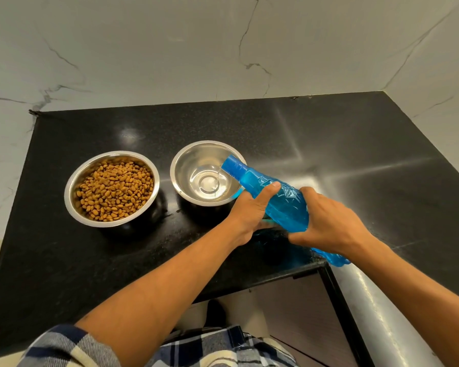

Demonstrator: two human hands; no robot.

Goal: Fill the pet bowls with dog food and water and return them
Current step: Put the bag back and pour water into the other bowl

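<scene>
While a thin stream of water falls into the steel bowl (206,172) at twelve o'clock on the black counter (355,160), both the left hand (252,207) and right hand (326,221) clasp the tilted blue bottle (273,197), and the kibble-filled bowl (112,188) sits just beside, at nine o'clock of it.

The bench (355,160) is black speckled stone, polished, showing streaked light reflections. Both bowls are bare metal with a glossy, mirror-like finish: the left bowl (72,178) holds matt brown dry kibble (115,189); the right bowl (186,165) holds clear water (210,185). The bottle (281,202) is translucent blue plastic, glossy, with a faceted, creased surface. The wall (170,49) is pale marble-look slab with dark veins, satin finish. The sleeve (72,348) is woven checked cloth, matt.
</scene>
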